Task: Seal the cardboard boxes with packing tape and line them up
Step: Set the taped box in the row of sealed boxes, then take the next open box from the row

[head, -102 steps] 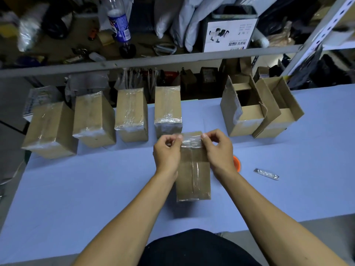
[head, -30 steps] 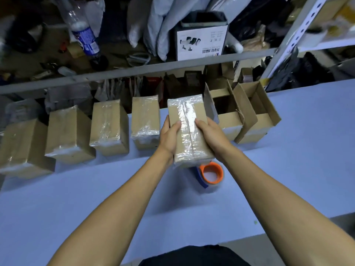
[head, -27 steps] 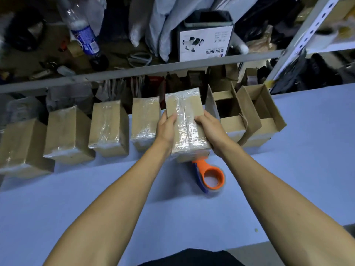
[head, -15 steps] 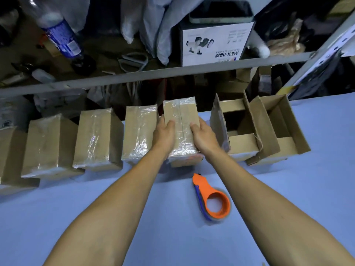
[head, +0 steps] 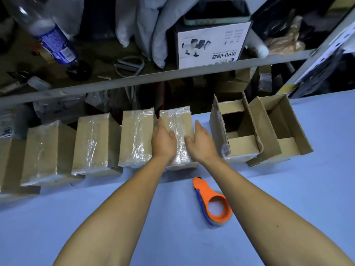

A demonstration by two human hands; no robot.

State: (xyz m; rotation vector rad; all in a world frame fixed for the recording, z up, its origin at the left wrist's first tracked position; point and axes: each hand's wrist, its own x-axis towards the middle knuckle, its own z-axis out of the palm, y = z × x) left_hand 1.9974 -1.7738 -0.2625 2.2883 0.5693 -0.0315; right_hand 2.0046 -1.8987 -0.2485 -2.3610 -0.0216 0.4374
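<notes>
I have both hands on the freshly taped box (head: 175,138), which sits at the right end of the row of sealed boxes (head: 96,143) along the far edge of the blue surface (head: 288,198). My left hand (head: 163,144) lies on the box's top left side, its fingers straight and relaxed, pressing and not gripping; my right hand (head: 200,144) rests against the top right side the same way, fingers extended and loosely spread. Flat palms make sense here, I judge: I am nudging the box square with its neighbour (head: 137,137), which it stands just beside, so the row reads as one line.

To the right, apart from the sealed row, stand two open boxes (head: 236,148), flaps up and touching each other; they seem parked there as the waiting stock, within easy reach. The orange tape dispenser (head: 213,203) lies on the surface near my right forearm, close at hand for the next seal.

My guess is this box is placed and I should let go, then pull the nearer open box toward me.
</notes>
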